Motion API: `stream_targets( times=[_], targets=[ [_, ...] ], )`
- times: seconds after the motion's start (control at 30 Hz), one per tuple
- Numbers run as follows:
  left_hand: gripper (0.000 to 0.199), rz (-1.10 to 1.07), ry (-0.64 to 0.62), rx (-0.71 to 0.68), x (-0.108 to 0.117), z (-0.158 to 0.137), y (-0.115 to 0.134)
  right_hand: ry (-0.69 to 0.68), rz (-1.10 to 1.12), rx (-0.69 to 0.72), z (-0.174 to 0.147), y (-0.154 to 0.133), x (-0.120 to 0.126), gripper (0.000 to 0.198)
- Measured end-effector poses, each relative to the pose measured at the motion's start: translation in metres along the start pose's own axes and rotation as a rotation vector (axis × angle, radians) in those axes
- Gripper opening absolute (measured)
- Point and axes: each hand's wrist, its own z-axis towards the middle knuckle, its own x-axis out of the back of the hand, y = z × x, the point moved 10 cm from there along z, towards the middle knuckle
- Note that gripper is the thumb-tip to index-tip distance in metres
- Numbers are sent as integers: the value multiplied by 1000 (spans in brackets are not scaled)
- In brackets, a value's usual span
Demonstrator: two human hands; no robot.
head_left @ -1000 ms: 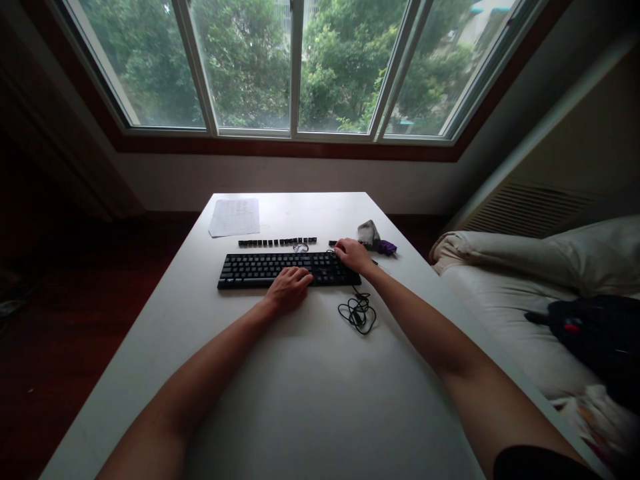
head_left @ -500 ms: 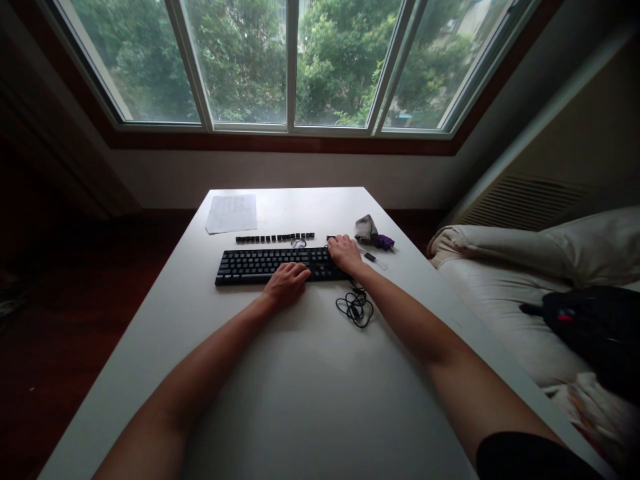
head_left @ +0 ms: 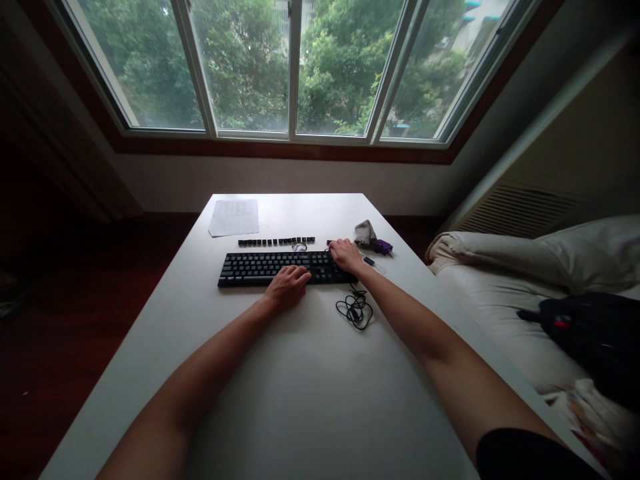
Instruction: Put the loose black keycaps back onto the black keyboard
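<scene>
In the head view, the black keyboard (head_left: 245, 269) lies before you on the white worktop (head_left: 310, 380). Your left hand (head_left: 289, 285) rests at its near edge; your right hand (head_left: 346, 255) curls over its far right part. Whether either pinches anything, I cannot tell. Beyond the keyboard runs a row of keycaps (head_left: 275, 242); nearer you lies a looped cable (head_left: 355, 309).

Black keyboard (head_left: 246, 269), lying flat, crosswise on a white table (head_left: 300, 387)
</scene>
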Motion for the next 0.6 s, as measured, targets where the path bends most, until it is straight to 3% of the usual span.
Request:
stream_targets(
  times=[0.13, 0.23, 0.4, 0.6],
  targets=[
    [35, 3, -3, -3, 0, 0, -1, 82, 137, -137, 11, 33, 5, 27],
    [35, 3, 2, -11, 1, 1, -1, 74, 149, -122, 23, 45, 2, 21],
    [34, 0, 0, -6, -1, 2, -3, -4, 102, -37, 48, 41, -6, 30],
    [35, -5, -2, -2, -1, 3, -3, -61, 25, 6, 64, 29, -10, 25]
  ],
)
